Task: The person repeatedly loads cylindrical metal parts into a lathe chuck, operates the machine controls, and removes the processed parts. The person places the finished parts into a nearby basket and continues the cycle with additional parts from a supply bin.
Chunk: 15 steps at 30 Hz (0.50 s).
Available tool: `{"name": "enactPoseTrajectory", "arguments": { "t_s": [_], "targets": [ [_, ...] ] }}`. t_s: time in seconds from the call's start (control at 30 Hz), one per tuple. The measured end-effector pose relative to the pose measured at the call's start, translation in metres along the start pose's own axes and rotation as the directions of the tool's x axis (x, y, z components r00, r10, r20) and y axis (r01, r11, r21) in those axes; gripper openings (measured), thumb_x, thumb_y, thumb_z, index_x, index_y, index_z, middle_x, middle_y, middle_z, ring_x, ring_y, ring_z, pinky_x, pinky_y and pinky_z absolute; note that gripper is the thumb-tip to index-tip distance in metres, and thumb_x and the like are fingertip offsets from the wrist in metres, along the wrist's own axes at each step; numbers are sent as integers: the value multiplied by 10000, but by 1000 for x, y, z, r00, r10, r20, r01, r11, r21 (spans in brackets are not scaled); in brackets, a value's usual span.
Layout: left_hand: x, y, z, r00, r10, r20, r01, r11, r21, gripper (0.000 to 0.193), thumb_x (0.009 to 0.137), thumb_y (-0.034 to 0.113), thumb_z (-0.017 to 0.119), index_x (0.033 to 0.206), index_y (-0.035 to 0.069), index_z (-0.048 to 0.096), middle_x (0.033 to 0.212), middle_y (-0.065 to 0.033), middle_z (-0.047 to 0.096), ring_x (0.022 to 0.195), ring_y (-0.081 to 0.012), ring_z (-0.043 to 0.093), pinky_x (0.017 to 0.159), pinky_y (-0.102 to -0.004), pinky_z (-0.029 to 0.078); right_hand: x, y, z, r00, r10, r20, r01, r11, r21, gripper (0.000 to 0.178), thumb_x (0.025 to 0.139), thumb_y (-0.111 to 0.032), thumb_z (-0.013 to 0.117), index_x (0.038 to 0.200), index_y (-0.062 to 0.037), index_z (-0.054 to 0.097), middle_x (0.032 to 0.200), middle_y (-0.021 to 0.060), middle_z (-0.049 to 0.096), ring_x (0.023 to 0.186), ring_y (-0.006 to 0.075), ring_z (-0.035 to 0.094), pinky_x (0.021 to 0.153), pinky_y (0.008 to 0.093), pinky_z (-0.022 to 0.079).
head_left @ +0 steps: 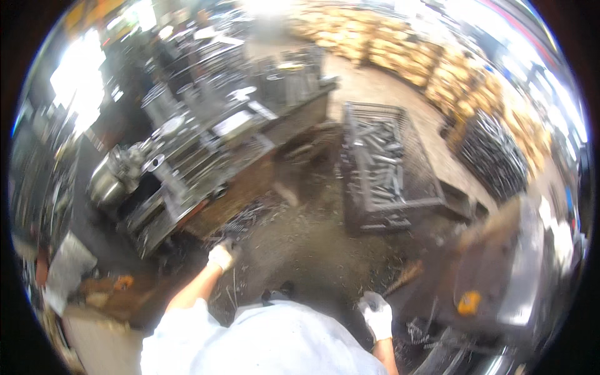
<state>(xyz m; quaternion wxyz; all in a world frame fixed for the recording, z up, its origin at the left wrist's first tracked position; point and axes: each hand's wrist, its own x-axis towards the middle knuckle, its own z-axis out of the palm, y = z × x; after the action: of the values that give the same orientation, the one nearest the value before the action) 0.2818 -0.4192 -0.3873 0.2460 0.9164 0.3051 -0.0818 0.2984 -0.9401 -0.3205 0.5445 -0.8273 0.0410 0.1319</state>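
Our left hand (222,255) hangs near the machine (250,181), right hand (376,315) near a dark cabinet (494,262) — grips too blurred to tell; metal parts (382,156) lie crated ahead — shavings (242,220) call for careful footing.

1. Left grip (220,255) first: a fabric glove in white!
2. Right grip (377,315), white as well, but look, dark grey across the fingers.
3. Pale bluish-white cloth shirt (275,340), bright and plain.
4. Brown-grey floor (300,247), flecked with lighter bits.
5. Dark grey latticed metal crate (400,205), silvery-grey tubular metal parts (382,162) inside.
6. Vivid orange-yellow small block (469,303) against a dark brownish metal surface (494,265).
7. Golden-yellow stacked bundles (400,53), mottled brown!
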Motion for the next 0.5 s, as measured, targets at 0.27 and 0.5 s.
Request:
{"name": "enactPoseTrajectory", "arguments": {
  "t_s": [0.27, 0.5],
  "targets": [
    [-47, -208, -28, 638, -769, 30, -11, -47, -999, 272, 1018, 351, 625, 1020, 80, 647, 838, -51, 674, 621, -196, 640, 550, -378, 557, 103, -179, 156, 777, -105, 620, 367, 876, -312, 466, 890, -221, 785, 1310, -29, 720, 1186, 179, 791, 1105, 259, 774, 985, 356, 592],
    [-132, -309, -56, -371, -892, -258, 98, 239, -966, 725, 1100, 528, 473, 1577, -17, 450, 1432, -320, 613, 1294, -441, 619, 1105, -481, 484, 179, -281, 234, 496, -170, 851, 657, 715, -240, 456, 905, -269, 773, 1302, -48, 730, 1215, 180, 777, 1113, 298, 767, 983, 375, 595]
  ]
}}
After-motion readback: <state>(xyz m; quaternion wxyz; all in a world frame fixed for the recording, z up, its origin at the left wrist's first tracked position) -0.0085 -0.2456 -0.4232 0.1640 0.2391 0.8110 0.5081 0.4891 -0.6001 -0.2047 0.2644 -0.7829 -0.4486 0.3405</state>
